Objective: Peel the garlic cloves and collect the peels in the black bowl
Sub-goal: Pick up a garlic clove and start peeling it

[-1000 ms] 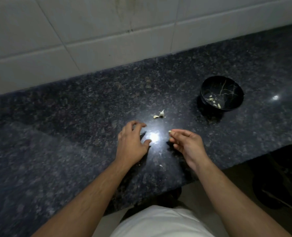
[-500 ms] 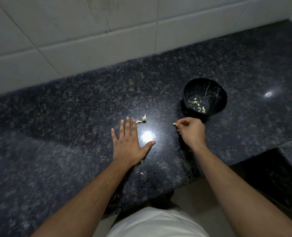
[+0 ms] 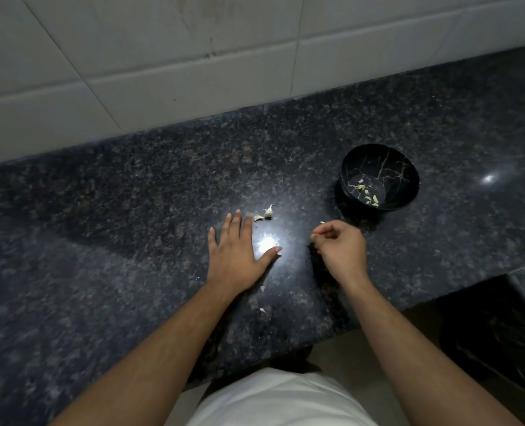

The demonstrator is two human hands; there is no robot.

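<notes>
A black bowl (image 3: 408,173) with gold veining stands on the dark granite counter (image 3: 132,186), right of centre, with several pale garlic pieces (image 3: 368,195) in its bottom. Two small garlic pieces (image 3: 264,214) lie on the counter just beyond my left fingertips. My left hand (image 3: 236,256) lies flat on the counter, fingers straight and spread. My right hand (image 3: 341,247) hovers below and left of the bowl, fingers curled, pinching a tiny pale bit of garlic peel (image 3: 322,222) at the fingertips.
Small white peel flecks (image 3: 262,309) lie near the counter's front edge. A white tiled wall (image 3: 193,56) backs the counter. At the lower right the counter steps back around a dark recess (image 3: 485,327). Bright light spots (image 3: 267,242) glare on the stone.
My left hand went from curled to flat on the counter. My right hand moved up and right, closer to the bowl, still pinching the pale bit.
</notes>
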